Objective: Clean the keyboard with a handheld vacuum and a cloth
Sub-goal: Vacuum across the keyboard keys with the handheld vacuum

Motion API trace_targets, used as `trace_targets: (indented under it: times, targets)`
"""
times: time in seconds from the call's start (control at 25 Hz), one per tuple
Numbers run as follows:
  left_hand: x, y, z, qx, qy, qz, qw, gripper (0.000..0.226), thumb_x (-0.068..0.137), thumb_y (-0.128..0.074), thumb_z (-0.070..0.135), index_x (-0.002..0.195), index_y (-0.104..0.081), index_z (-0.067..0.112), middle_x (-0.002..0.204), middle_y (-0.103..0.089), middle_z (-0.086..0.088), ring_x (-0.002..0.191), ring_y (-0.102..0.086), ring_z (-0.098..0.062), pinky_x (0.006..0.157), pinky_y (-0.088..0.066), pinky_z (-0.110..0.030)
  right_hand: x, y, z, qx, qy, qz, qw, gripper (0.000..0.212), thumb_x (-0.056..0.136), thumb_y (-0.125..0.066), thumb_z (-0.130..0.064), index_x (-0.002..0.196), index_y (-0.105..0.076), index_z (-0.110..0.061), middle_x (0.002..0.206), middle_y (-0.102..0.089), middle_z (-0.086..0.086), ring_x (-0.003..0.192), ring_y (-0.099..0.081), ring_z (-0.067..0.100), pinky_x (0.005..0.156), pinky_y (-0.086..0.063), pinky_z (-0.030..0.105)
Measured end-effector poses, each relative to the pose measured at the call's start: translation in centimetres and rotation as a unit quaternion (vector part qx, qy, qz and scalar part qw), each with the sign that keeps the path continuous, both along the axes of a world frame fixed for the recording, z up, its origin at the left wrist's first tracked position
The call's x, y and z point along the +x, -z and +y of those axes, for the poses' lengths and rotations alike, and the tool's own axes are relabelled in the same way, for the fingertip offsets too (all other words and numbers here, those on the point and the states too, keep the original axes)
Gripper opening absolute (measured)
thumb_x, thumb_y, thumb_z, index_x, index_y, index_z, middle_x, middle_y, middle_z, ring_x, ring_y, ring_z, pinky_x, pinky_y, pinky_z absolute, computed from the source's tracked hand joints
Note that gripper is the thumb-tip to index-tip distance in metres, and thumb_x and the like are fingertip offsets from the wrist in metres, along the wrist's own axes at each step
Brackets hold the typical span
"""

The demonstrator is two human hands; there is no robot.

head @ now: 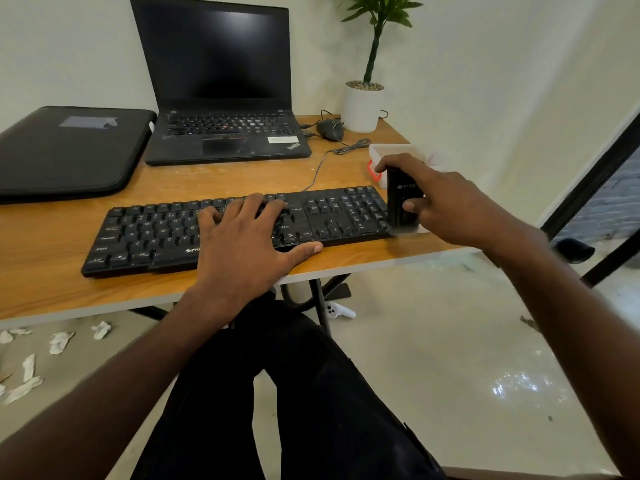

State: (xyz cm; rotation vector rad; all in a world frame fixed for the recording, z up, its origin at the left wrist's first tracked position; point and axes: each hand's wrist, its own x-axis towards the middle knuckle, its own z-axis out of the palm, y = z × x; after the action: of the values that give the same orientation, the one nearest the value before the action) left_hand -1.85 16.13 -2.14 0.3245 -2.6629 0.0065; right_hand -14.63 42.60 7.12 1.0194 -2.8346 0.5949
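Behind, an open black laptop [221,98], a matte black sleeve [65,150], a white potted plant [363,105] and a corded mouse [330,129] crowd the wood-grain surface [52,271]. Black keyboard [156,233] lies flat near the front edge. Left hand [242,244] rests spread on its keys, released. Right hand [446,206], its grip closed around the boxy black handheld vacuum [403,199], holds it upright at the keyboard's right end.

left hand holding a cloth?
No, the left hand lies flat with fingers spread on the keyboard, holding nothing.
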Motion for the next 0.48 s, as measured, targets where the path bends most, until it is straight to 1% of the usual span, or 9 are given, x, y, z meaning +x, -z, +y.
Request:
trace_targets:
  times: [0.04,0.12,0.16,0.24,0.28,0.32,0.4,0.44,0.48]
  targets:
    - [0.0,0.0,0.0,-0.001,0.0,0.0,1.0,0.1,0.082,-0.017,0.103,0.148,-0.049,0.036,0.145,-0.053,0.005,0.134,-0.05,-0.023,0.108,-0.03,-0.053,-0.1,-0.1,0.2,-0.002,0.017,0.013,1.0,0.068,0.098,-0.057,-0.002,0.141,-0.037,-0.049,0.125,-0.062,0.006,0.094,-0.058,0.025,0.071,-0.046,0.034]
    - [-0.1,0.0,0.0,0.0,0.001,-0.001,1.0,0.1,0.082,-0.017,0.103,0.149,-0.049,0.036,0.146,-0.053,0.005,0.134,-0.049,-0.023,0.108,-0.03,-0.053,0.7,0.6,-0.2,-0.073,0.033,0.029,0.996,0.067,0.098,-0.059,-0.003,0.143,-0.036,-0.047,0.122,-0.064,0.006,0.093,-0.059,0.027,0.074,-0.046,0.036]
    - [-0.1,0.0,-0.1,0.002,0.002,-0.001,1.0,0.1,0.082,-0.017,0.103,0.149,-0.049,0.036,0.146,-0.053,0.005,0.134,-0.049,-0.023,0.107,-0.03,-0.053,1.2,1.2,-0.7,-0.109,0.032,0.046,0.992,0.068,0.098,-0.06,-0.004,0.144,-0.035,-0.046,0.121,-0.065,0.006,0.095,-0.061,0.028,0.075,-0.049,0.038]
    - [-0.1,0.0,-0.1,0.003,0.003,0.002,1.0,0.099,0.082,-0.018,0.103,0.149,-0.049,0.036,0.145,-0.053,0.005,0.134,-0.05,-0.023,0.107,-0.031,-0.053,1.4,2.2,-1.5,-0.121,0.022,0.078,0.989,0.069,0.098,-0.062,-0.007,0.145,-0.032,-0.047,0.123,-0.066,0.006,0.099,-0.065,0.03,0.077,-0.056,0.046]
    - [0.0,0.0,-0.1,0.003,0.002,0.002,1.0,0.099,0.082,-0.018,0.103,0.149,-0.049,0.036,0.145,-0.053,0.005,0.134,-0.05,-0.023,0.107,-0.032,-0.054,1.2,2.2,-1.6,-0.106,0.018,0.075,0.991,0.07,0.098,-0.062,-0.007,0.145,-0.031,-0.049,0.123,-0.066,0.006,0.098,-0.065,0.03,0.076,-0.058,0.047]
    - [0.0,0.0,-0.1,0.002,0.002,0.002,1.0,0.099,0.082,-0.018,0.103,0.149,-0.049,0.036,0.145,-0.053,0.005,0.134,-0.05,-0.023,0.107,-0.032,-0.054,0.8,1.8,-1.5,-0.071,0.023,0.064,0.995,0.071,0.098,-0.061,-0.006,0.144,-0.03,-0.05,0.123,-0.065,0.007,0.094,-0.064,0.029,0.073,-0.057,0.045]
    - [0.0,0.0,0.0,0.002,0.001,0.0,1.0,0.1,0.082,-0.017,0.103,0.149,-0.049,0.036,0.146,-0.053,0.005,0.134,-0.049,-0.023,0.107,-0.032,-0.054,0.3,0.4,-0.7,0.029,0.05,0.045,0.997,0.068,0.098,-0.058,-0.007,0.143,-0.031,-0.05,0.124,-0.064,0.008,0.087,-0.057,0.026,0.067,-0.049,0.038]
    - [0.0,-0.1,0.0,0.0,0.001,-0.001,1.0,0.1,0.082,-0.017,0.103,0.149,-0.049,0.036,0.147,-0.053,0.005,0.135,-0.049,-0.023,0.107,-0.032,-0.054,0.6,-0.1,-0.3,0.065,0.077,0.055,0.993,0.067,0.098,-0.058,-0.009,0.144,-0.031,-0.049,0.125,-0.064,0.009,0.085,-0.054,0.025,0.065,-0.044,0.035]
    - [-0.1,-0.1,-0.1,0.0,0.001,-0.002,1.0,0.1,0.082,-0.017,0.103,0.149,-0.049,0.036,0.147,-0.052,0.005,0.135,-0.049,-0.023,0.107,-0.032,-0.054,0.9,-0.3,-0.2,0.073,0.106,0.08,0.989,0.067,0.098,-0.059,-0.01,0.145,-0.03,-0.048,0.124,-0.065,0.01,0.084,-0.052,0.025,0.062,-0.04,0.034]
